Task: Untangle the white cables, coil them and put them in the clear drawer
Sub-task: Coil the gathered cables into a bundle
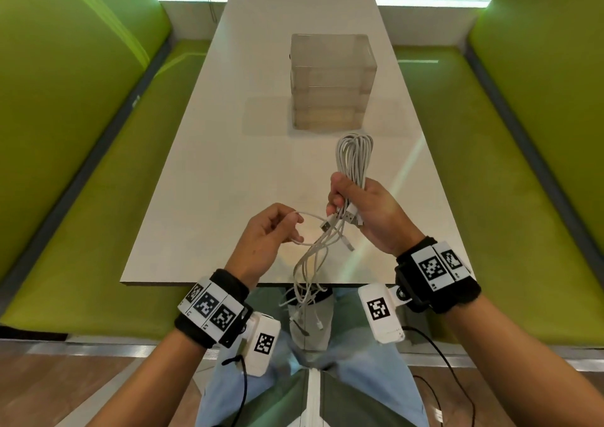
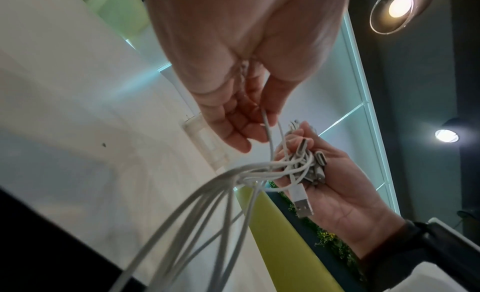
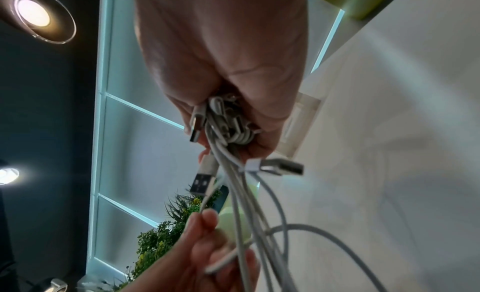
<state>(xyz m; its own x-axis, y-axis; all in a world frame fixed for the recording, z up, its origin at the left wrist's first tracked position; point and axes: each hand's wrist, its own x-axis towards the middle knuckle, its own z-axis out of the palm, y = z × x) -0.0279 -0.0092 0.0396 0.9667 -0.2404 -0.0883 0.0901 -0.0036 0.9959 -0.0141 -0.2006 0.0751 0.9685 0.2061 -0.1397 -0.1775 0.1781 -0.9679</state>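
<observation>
The step in hand looks like untangling. The right hand (image 1: 366,211) grips the cables (image 1: 354,155) in a fist above the near end of the table (image 1: 196,198), looped tops standing up, tails hanging past the edge into the lap. The left hand (image 1: 271,234) pinches one strand (image 1: 310,214) between thumb and fingers. Next that strand needs drawing free of the knot below the fist, then coiling. Counted: one drawer unit (image 1: 330,80) (four tiers, all closed, well beyond the hands); perhaps six cables, though the bundle is too dense to tell; at least three USB plugs (image 3: 281,167).
</observation>
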